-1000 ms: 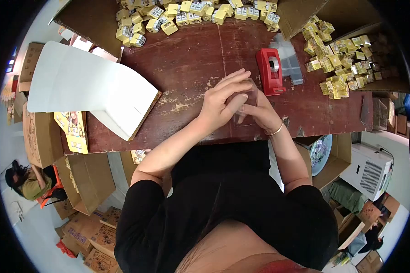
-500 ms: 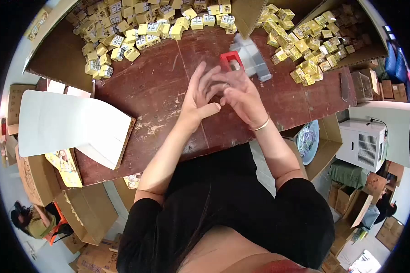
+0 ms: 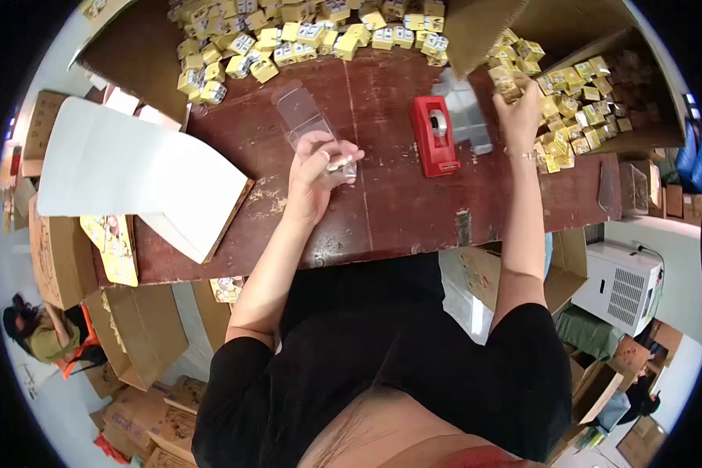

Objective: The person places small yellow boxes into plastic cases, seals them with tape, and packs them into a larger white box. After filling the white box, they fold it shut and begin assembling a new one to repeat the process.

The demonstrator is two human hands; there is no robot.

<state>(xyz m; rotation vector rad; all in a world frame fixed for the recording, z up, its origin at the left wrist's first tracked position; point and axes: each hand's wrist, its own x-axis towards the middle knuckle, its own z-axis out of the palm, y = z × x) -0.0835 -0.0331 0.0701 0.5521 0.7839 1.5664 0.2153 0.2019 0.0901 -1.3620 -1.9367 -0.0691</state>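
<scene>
Table: my dark red wooden table (image 3: 398, 210) is worn, and all my things lie on it.
Cardboard boxes: open cartons (image 3: 593, 39) stand at the far edge, and small yellow boxes spill from them.
White sheet: a big folded white card (image 3: 132, 171) lies to my left.
Tape dispenser: the red dispenser (image 3: 433, 136) stands between my two hands.
Clear sleeve: a flat transparent plastic box (image 3: 308, 129) lies near the table middle; my left hand (image 3: 313, 183) holds its near end, thumb and fingers closed on it.
Right hand: my right hand (image 3: 517, 109) is stretched to the right heap, fingers closed around one small yellow box (image 3: 505, 80).
Doing it well: I think I should keep the sleeve's mouth open and steady and take only one box.
Writing: the print on the boxes is too small to read.
</scene>
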